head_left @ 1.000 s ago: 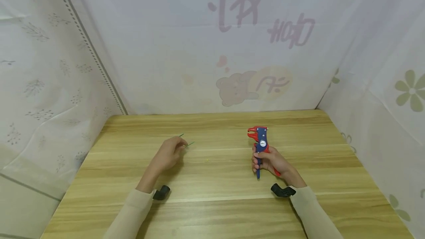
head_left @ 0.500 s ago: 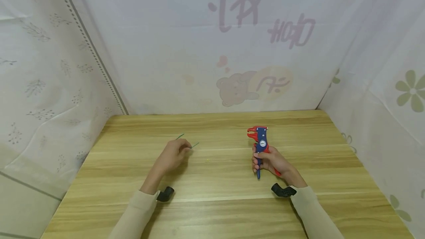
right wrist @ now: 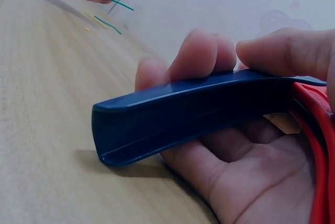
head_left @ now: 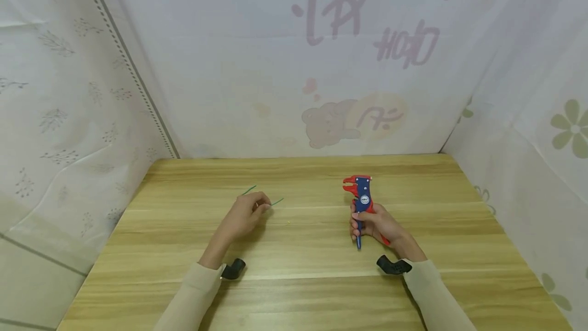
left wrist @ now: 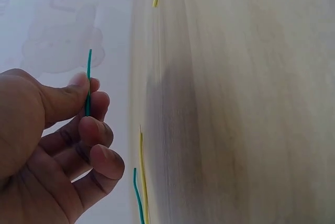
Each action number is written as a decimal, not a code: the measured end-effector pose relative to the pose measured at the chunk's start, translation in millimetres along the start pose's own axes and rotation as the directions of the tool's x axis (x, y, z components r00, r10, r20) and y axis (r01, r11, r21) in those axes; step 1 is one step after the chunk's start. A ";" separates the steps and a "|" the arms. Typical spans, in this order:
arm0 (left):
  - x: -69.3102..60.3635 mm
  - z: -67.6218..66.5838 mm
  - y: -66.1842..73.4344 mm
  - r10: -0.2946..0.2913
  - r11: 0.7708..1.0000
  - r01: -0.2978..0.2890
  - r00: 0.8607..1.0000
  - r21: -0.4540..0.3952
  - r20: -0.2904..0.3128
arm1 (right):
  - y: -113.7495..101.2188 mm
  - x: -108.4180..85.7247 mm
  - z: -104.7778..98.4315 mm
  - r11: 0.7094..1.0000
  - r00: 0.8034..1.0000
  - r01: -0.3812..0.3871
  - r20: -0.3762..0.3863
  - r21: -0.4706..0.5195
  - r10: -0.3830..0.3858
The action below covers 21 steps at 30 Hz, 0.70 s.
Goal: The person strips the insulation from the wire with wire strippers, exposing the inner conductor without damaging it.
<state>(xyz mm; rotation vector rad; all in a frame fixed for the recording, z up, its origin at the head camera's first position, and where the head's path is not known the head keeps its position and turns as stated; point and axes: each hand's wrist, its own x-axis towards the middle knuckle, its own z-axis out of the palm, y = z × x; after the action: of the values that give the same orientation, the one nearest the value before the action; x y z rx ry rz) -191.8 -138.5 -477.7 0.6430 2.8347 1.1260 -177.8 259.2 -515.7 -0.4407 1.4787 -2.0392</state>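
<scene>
And my left hand (head_left: 243, 214) edges toward three o'clock, pinching the green wire (left wrist: 89, 66), tip at two; my right hand (head_left: 380, 222) stays put, gripping the stripper (head_left: 363, 190) at the left's three: closer now, still well apart.

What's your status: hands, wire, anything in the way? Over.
Left hand pinches green wire. Right hand grips red-and-blue tool. Wire and tool apart. Small yellow scrap lies between.

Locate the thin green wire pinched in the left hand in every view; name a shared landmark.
Head: thin green wire in lower half, just left of centre.
Left wrist: thin green wire left of centre, nearly upright.
Right wrist: thin green wire, upper left.
Shared landmark: bare left hand.
</scene>
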 end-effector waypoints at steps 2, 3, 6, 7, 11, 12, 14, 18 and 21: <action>0.5 0.4 1.1 0.003 1.000 -0.003 1.000 0.001 -0.010 | -0.5 0.2 0.5 1.000 1.000 -0.001 0.000 -0.004 0.001; 0.7 0.6 1.7 0.006 1.000 -0.006 1.000 0.002 -0.016 | -0.6 0.3 0.8 1.000 1.000 -0.002 -0.001 -0.006 0.002; 1.1 0.8 4.2 0.012 1.000 -0.012 0.999 -0.005 -0.033 | -0.8 0.7 1.5 1.000 1.000 -0.003 -0.008 -0.014 0.003; 1.3 0.7 5.6 0.009 1.000 -0.010 0.999 -0.009 -0.038 | -0.9 0.7 1.6 1.000 1.000 -0.005 -0.011 -0.016 0.004; 0.9 0.4 9.8 0.007 1.000 -0.008 0.999 -0.022 -0.047 | -1.3 1.3 2.5 1.000 1.000 -0.011 -0.011 -0.019 0.011; 0.8 0.6 10.6 0.008 1.000 -0.009 0.999 -0.023 -0.047 | -1.5 1.4 2.8 1.000 1.000 -0.012 -0.009 -0.017 0.012; 0.5 0.9 11.9 0.013 0.999 -0.014 0.999 -0.029 -0.044 | -1.9 1.7 3.5 1.000 1.000 -0.015 -0.004 -0.016 0.015; 1.4 2.3 13.3 0.019 1.000 -0.019 0.999 -0.015 -0.037 | -3.4 2.0 5.9 1.000 1.000 -0.017 -0.001 -0.007 0.017; 3.1 2.7 14.1 0.024 1.000 -0.024 0.999 -0.004 -0.029 | -4.5 2.5 8.0 1.000 1.000 -0.019 0.004 0.002 0.019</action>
<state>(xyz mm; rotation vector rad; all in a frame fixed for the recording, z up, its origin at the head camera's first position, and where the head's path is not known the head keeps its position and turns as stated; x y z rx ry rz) -189.0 -126.3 -470.0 0.6674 2.8554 1.1542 -176.3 252.6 -509.0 -0.4276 1.4728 -2.0244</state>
